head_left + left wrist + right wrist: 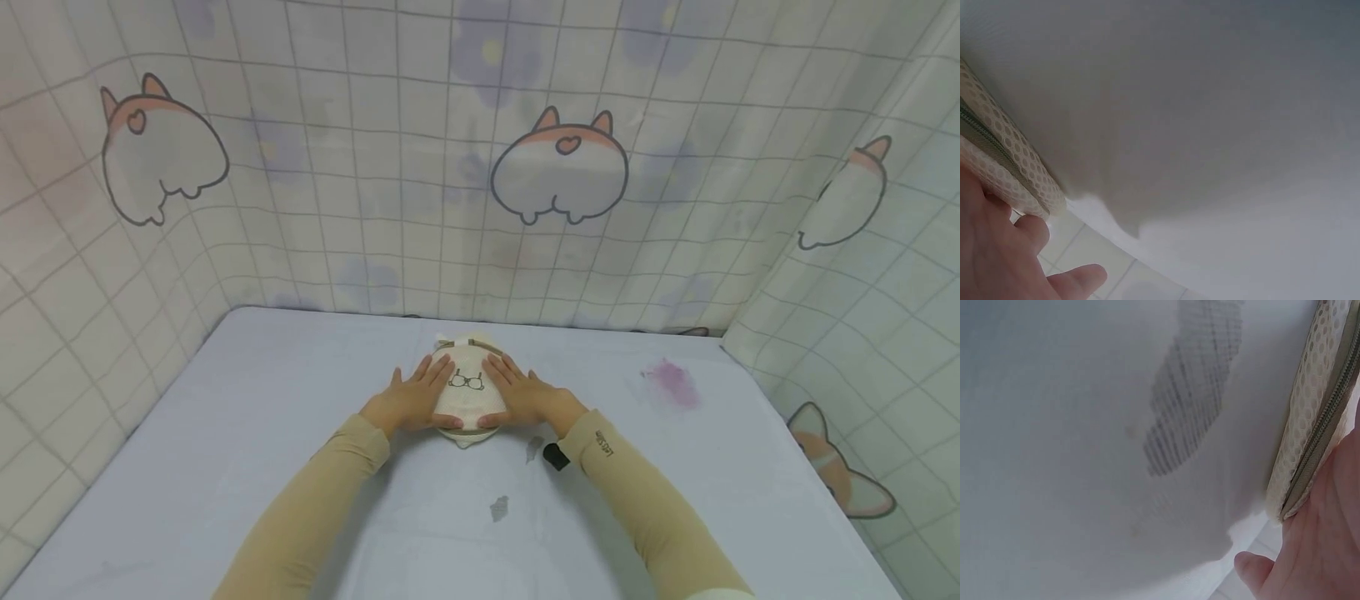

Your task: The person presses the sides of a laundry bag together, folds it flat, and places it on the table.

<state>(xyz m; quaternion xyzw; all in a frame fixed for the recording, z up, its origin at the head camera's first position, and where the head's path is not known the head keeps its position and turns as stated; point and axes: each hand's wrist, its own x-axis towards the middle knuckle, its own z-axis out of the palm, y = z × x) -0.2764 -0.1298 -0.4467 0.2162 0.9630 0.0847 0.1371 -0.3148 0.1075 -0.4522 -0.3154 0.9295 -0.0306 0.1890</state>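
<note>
A cream, rounded mesh laundry bag (467,402) with a glasses drawing on top lies on the white-covered table. My left hand (415,400) rests on its left side and my right hand (528,398) on its right side. Fingers are straight and spread, thumbs pointing inward along the near edge. In the left wrist view, a zipper (988,134) runs along the mesh side, beside the left hand (997,250). From the right wrist, the zipper (1329,409) shows too, with the right hand (1319,544) against the bag. What the bag contains is hidden.
A small black object (556,456) lies by the right wrist. Grey marks (499,508) and a pink stain (673,382) show on the tablecloth (225,467). A checked curtain (420,225) printed with cartoon dogs surrounds the table at the back and sides.
</note>
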